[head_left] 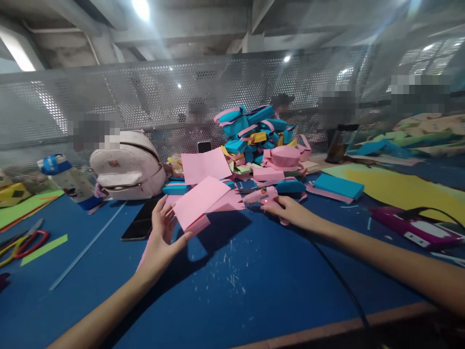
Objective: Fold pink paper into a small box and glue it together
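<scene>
Between the thumb and fingers of my left hand point(164, 230) is a folded piece of pink paper point(199, 201), tilted above the blue table, with a small flap bent out at its lower edge. My right hand point(286, 211) grips a pink glue gun point(262, 196), whose nozzle points left toward the paper. A small orange light glows on the gun's body, and a dark cord point(330, 264) trails from it toward the front edge. Behind the folded piece stands another pink sheet point(206, 166).
A heap of blue, pink and yellow paper pieces point(254, 135) rises at the back. Left are a white backpack point(129, 165), bottle point(72, 182), phone point(140, 220) and scissors point(25, 242). Right are a purple power strip point(414, 228), yellow sheets point(395, 186) and a dark-lidded tumbler point(341, 144).
</scene>
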A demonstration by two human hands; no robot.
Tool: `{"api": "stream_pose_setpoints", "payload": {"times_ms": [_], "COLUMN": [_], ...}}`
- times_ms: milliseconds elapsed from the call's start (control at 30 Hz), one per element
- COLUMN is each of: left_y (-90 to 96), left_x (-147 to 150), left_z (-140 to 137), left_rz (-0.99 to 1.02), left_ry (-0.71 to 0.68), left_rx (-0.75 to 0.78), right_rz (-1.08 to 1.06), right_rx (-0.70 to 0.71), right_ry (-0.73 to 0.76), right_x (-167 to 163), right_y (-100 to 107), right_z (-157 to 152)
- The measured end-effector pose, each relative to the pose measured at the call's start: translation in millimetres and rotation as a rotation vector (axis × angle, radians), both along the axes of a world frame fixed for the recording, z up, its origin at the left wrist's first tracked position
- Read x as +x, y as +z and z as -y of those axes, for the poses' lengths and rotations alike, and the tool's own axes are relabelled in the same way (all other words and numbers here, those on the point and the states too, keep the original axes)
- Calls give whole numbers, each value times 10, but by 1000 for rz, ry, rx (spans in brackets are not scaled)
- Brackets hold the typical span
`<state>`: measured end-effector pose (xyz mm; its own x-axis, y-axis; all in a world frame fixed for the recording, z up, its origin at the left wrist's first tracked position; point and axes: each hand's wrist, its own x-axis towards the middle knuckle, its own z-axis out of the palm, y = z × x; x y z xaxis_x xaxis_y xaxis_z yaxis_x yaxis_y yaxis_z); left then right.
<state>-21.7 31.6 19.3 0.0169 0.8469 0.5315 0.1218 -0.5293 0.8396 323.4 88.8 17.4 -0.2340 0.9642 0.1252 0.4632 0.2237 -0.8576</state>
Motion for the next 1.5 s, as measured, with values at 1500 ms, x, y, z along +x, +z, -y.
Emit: {"api": "stream_pose_setpoints", "payload": {"times_ms": [1500], "left_y": [-131], "left_x": [491], "left_z": [-144], "left_rz": [58], "left_ry": [-258], "left_rx": [-360], "right_rz": [456], "right_rx": [1026], "right_ry": [431], "right_x": [-489], "right_y": [561], "right_z": [46]}}
